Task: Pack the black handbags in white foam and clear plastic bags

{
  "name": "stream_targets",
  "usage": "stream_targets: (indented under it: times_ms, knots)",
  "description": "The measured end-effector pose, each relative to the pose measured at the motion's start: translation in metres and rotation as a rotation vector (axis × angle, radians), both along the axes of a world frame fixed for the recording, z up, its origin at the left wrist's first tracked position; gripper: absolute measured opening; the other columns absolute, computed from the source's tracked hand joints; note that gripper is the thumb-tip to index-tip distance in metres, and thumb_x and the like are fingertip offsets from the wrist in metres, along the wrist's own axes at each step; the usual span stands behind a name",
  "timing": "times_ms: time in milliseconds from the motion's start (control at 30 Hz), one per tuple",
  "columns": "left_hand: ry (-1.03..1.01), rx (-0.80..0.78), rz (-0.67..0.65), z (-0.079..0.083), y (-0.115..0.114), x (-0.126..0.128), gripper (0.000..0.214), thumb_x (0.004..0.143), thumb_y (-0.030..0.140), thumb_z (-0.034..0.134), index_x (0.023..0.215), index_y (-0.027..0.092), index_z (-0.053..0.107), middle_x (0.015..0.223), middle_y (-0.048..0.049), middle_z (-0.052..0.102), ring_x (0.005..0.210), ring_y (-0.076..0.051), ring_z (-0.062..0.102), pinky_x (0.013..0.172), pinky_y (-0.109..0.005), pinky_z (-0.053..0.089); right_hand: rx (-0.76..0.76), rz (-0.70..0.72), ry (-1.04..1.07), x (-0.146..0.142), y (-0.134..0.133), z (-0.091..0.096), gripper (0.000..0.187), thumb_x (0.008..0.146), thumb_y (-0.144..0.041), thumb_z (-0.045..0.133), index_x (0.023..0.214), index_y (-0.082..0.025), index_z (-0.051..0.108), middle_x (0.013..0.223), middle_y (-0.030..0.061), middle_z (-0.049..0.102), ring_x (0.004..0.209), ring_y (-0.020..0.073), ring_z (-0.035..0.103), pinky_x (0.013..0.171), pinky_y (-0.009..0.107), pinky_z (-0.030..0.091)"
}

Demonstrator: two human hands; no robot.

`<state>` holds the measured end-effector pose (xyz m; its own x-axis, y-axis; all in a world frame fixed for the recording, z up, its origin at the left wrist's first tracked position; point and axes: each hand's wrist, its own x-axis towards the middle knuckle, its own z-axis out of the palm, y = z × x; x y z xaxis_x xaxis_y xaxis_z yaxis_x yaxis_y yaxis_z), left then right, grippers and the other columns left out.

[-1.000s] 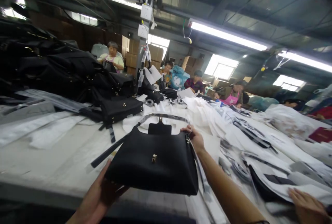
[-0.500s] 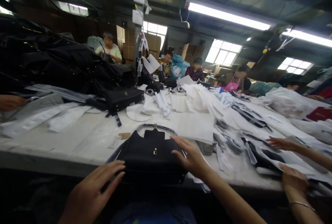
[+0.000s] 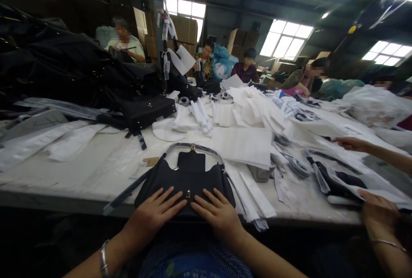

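A black handbag (image 3: 192, 175) lies on the table in front of me, its handle wrapped in clear film and pointing away. Its flap (image 3: 192, 162) is folded back toward the handle, and a gold clasp (image 3: 188, 193) shows on the front panel. My left hand (image 3: 157, 209) rests flat on the left of that panel, fingers spread. On the right of the clasp lies my right hand (image 3: 218, 211), its fingers also spread and pressed down. A wrapped strap (image 3: 127, 191) trails from the bag's left side.
Black bags (image 3: 74, 63) are heaped at the left. White paper sheets (image 3: 241, 145) and foam pieces cover the table's middle. At the right, a co-worker's hands (image 3: 380, 209) handle another black bag (image 3: 337, 179). Several people sit across the table. The table edge (image 3: 64, 200) is close to me.
Both hands have moved from the bag's sides onto its front panel and now lie flat. The bag's front has tipped down flatter. The camera view has shifted lower.
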<state>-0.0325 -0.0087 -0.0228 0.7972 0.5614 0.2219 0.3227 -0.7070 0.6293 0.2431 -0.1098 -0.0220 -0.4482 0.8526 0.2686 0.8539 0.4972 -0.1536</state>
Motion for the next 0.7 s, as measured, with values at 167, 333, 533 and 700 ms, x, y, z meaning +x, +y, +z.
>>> stream_targets:
  times_ms: [167, 333, 533, 700]
  knots:
    - [0.058, 0.124, -0.029, -0.008, 0.007, 0.001, 0.057, 0.097, 0.013, 0.046, 0.144, 0.044, 0.042, 0.150, 0.0021, 0.047, 0.142, -0.028, 0.037, 0.121, -0.055, 0.022, 0.037, 0.069, 0.044, 0.014, 0.013, -0.001, 0.048, 0.101, -0.016, 0.043, 0.146, -0.034, 0.047, 0.142, -0.0013, 0.056, 0.135, 0.0283, 0.050, 0.112, 0.054, 0.041]
    - [0.148, 0.306, 0.000, -0.006, 0.036, 0.023, 0.067, 0.093, 0.008, 0.043, 0.148, 0.045, 0.034, 0.152, 0.0015, 0.044, 0.135, -0.027, 0.049, 0.115, -0.048, 0.037, -0.102, 0.004, 0.090, 0.032, 0.049, 0.007, 0.046, 0.100, -0.016, 0.044, 0.141, -0.035, 0.052, 0.141, -0.0013, 0.058, 0.134, 0.0226, 0.052, 0.112, 0.045, 0.042]
    - [0.186, 0.593, -0.044, -0.020, 0.030, 0.029, 0.065, 0.092, 0.019, 0.049, 0.151, 0.040, 0.033, 0.157, 0.0007, 0.037, 0.141, -0.031, 0.041, 0.112, -0.047, 0.039, -0.138, 0.047, 0.267, 0.033, 0.043, 0.003, 0.044, 0.095, -0.024, 0.051, 0.138, -0.026, 0.057, 0.142, 0.0043, 0.058, 0.138, 0.0204, 0.047, 0.118, 0.043, 0.032]
    - [0.157, 0.766, -0.034, -0.019, 0.030, 0.033, 0.065, 0.089, 0.038, 0.060, 0.150, 0.039, 0.037, 0.154, -0.0009, 0.044, 0.133, -0.032, 0.050, 0.105, -0.041, 0.044, -0.184, 0.031, 0.359, 0.059, 0.066, 0.068, 0.027, 0.097, -0.035, 0.056, 0.119, -0.025, 0.070, 0.116, 0.0033, 0.074, 0.114, 0.0162, 0.066, 0.106, 0.029, 0.046]
